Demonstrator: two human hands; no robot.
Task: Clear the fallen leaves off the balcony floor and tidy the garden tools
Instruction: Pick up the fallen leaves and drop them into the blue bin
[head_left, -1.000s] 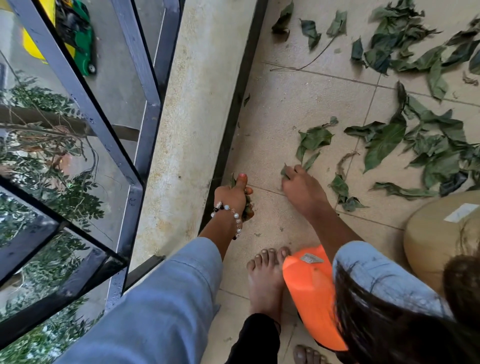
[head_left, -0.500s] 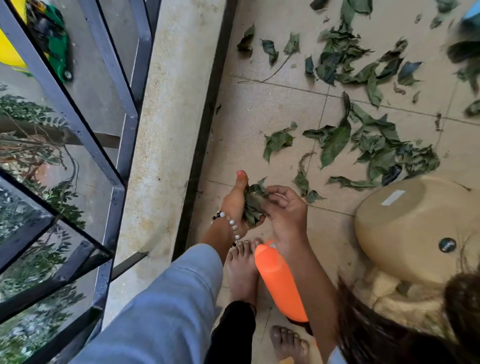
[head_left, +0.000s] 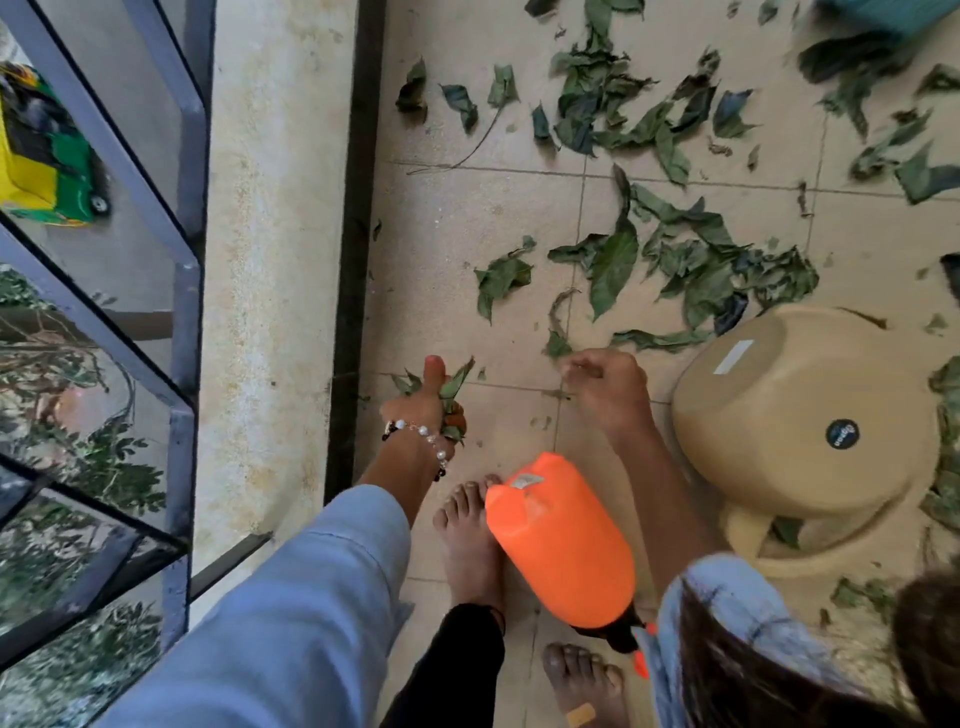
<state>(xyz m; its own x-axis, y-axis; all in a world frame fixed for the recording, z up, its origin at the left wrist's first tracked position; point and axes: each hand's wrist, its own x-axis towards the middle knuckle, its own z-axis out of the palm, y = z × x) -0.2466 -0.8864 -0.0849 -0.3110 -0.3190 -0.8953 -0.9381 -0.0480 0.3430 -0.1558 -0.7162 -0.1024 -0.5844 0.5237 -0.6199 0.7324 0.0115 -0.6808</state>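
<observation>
Green fallen leaves (head_left: 613, 265) lie scattered over the beige tiled balcony floor (head_left: 447, 218), thickest toward the right and the far side. My left hand (head_left: 426, 405), with a bead bracelet at the wrist, grips a bunch of gathered leaves (head_left: 451, 400), thumb pointing up. My right hand (head_left: 605, 384) hovers low over the floor just right of it, fingers loosely curled with nothing seen in them, close to a small leaf (head_left: 557, 345). An orange spray bottle (head_left: 563, 540) hangs beneath my right arm, above my bare feet.
An overturned beige plastic tub (head_left: 800, 415) sits on the floor at the right, leaves around it. A low concrete ledge (head_left: 260, 260) and a grey metal railing (head_left: 182, 312) bound the left side. A teal object (head_left: 883, 13) shows at the top right.
My right hand picked leaves off the floor, passed them into the left hand's bunch, and has now moved away to the right. The view shifted, showing more of the tub.
</observation>
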